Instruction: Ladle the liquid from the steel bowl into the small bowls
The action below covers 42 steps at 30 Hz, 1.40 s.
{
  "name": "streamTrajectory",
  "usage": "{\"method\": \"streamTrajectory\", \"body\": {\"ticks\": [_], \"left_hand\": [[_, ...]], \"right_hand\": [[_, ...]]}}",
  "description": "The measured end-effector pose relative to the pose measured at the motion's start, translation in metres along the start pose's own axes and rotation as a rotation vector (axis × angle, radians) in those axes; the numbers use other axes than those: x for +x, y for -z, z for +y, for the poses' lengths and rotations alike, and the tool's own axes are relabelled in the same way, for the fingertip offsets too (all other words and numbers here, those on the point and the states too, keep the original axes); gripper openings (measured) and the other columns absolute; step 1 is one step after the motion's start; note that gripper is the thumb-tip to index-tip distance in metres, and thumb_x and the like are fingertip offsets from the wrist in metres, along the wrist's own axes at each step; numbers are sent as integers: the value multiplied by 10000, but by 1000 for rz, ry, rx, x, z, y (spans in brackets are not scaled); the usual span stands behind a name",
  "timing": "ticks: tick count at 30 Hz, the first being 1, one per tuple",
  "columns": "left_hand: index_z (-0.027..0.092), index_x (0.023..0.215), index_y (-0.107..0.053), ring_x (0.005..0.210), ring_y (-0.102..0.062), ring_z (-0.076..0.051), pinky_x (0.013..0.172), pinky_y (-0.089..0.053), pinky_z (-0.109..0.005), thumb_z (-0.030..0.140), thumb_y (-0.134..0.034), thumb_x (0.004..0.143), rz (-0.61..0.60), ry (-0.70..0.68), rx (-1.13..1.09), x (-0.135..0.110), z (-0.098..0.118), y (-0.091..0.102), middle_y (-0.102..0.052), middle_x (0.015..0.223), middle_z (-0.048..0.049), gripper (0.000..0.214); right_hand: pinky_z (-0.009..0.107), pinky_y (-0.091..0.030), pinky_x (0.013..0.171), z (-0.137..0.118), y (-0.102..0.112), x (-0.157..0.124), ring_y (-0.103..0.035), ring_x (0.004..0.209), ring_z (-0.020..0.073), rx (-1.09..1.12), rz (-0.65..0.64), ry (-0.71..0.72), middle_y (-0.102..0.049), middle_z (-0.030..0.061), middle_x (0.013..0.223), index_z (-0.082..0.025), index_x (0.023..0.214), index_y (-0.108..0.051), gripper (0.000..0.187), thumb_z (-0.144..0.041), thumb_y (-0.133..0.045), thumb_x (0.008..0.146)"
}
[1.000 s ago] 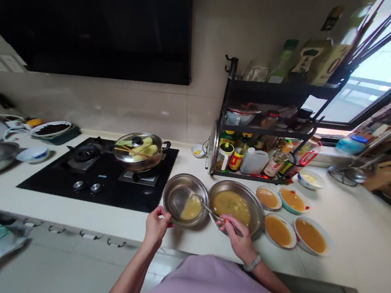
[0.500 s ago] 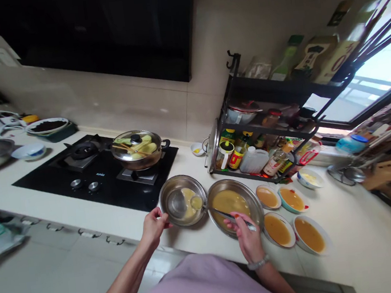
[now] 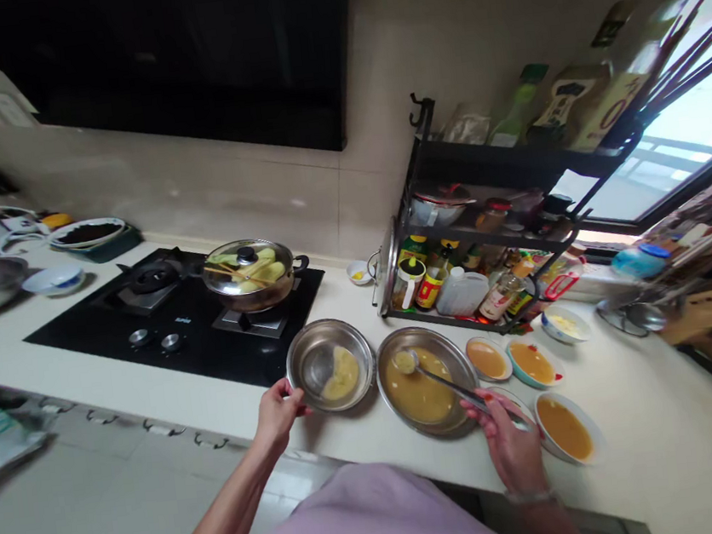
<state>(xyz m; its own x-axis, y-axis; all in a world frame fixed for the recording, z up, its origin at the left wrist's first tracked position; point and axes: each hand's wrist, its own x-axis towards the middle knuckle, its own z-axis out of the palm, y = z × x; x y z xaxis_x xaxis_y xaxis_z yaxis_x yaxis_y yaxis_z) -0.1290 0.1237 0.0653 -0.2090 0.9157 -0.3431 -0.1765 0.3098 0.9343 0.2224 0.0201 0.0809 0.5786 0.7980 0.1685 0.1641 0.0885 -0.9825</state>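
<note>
My left hand [image 3: 281, 413] pinches the near-left rim of a steel bowl [image 3: 310, 360], tilted a little, with a pool of yellowish liquid [image 3: 346, 373] on its right side. To its right, a larger steel bowl [image 3: 387, 400] holds more of that liquid with small pale bits in it. My right hand [image 3: 507, 430] is closed round the handle of a ladle [image 3: 443, 381]. The ladle's cup lies over the larger bowl, at the liquid's surface. Beyond the right hand stand several small bowls of orange-brown liquid, one [image 3: 565, 427] close to the wrist and another partly hidden behind the fingers.
On the black gas hob [image 3: 111, 321] sits a lidded pan [image 3: 247, 275] with pale green pieces inside. A black rack [image 3: 500, 238] of bottles and jars stands behind the bowls. At the right, a ladle-like utensil [image 3: 645, 318] lies near a cutting board [image 3: 705, 317].
My right hand has moved right with the ladle, whose cup has gone from the left bowl to the larger bowl. The left bowl's liquid has spread. My left hand stays at its rim.
</note>
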Motion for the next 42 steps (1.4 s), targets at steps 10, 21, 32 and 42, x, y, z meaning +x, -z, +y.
{"method": "streamTrajectory", "body": {"ticks": [10,21,32,42], "left_hand": [[195,521,-400,399,-506,-79,454,-530,-262,303,-694,525,-33,-58,52,-9,9,-7,-441,452,100,313],[208,540,-385,406,-498,-80,460,-535,-270,297,-663,540,-59,-92,103,-21,16,-14,-461,460,92,291],[208,521,-383,373,-512,-89,444,-512,-250,289,-646,521,-28,-34,54,-18,7,-6,-450,410,98,275],[206,511,-385,377,-520,-88,445,-511,-245,312,-677,510,-31,-19,41,-14,4,-5,-474,410,89,310]], "right_hand": [[364,-603,739,-8,-1,-16,-695,930,245,-321,-231,571,-733,98,982,-223,1009,-718,206,-222,-555,883],[327,-607,743,-9,-66,-25,-664,1038,233,-129,-556,464,-715,102,1064,-230,1056,-714,253,-224,-504,914],[321,-564,621,-8,-76,-31,-689,656,211,303,-131,-343,-720,67,776,-168,795,-711,336,-477,-764,673],[318,-542,596,-13,-64,-27,-689,671,219,421,-36,-370,-697,52,795,-177,759,-710,273,-406,-794,636]]}}
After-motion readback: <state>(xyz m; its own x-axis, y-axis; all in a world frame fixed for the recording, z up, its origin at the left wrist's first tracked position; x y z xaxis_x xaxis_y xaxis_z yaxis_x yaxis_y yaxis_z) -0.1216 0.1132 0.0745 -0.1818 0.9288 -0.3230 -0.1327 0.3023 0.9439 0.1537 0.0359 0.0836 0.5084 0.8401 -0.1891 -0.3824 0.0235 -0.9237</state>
